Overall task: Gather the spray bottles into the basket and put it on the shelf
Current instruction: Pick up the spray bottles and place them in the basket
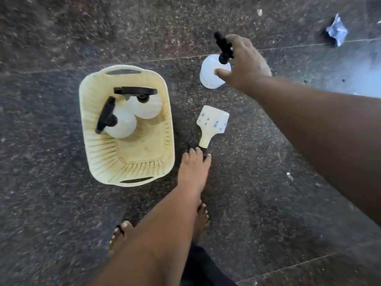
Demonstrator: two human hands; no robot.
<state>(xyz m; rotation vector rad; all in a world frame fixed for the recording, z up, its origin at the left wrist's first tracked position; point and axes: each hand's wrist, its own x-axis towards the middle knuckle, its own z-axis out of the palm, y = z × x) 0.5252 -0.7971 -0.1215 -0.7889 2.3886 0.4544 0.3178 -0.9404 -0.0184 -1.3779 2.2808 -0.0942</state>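
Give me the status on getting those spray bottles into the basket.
Done: two spray bottles stand in the basket. In hand: the right hand is closing on a white bottle on the floor; the left hand touches the patterned bottle. Left: both go in, then shelving; no shelf is in view.

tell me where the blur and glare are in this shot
Head view: motion blur smears the floor texture and both arms; the basket and its bottles stay fairly sharp; pale bluish glare washes the floor at the right edge; wide-angle distortion bends the tile seams.
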